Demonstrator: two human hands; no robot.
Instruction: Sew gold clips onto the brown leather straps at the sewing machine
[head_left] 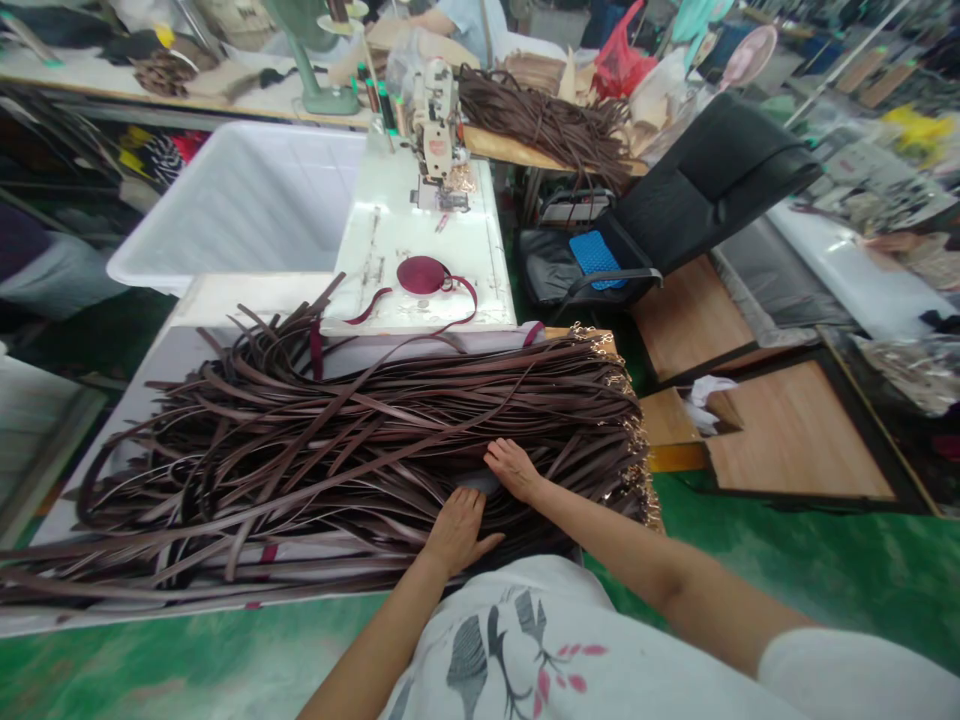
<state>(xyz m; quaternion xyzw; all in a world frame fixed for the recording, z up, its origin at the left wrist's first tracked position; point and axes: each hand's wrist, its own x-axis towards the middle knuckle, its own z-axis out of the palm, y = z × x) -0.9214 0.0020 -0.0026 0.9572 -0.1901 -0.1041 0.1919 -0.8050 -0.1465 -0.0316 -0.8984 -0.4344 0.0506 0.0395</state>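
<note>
A big heap of long dark brown leather straps (360, 440) covers the white table (217, 300) in front of me, with gold metal clasps (637, 440) bunched at the right ends. My left hand (459, 528) lies flat on the straps near the table's front edge, fingers stretched out. My right hand (511, 466) rests just beyond it on the same pile, its fingers curled down into the straps; what they grip is hidden.
A sewing machine (437, 120) stands on a white stand (420, 250) behind the pile, with a maroon tape roll (421, 274) on it. A white tub (247, 200) sits at left, a black chair (675, 210) and wooden boards (795, 430) at right. More straps (547, 120) lie behind.
</note>
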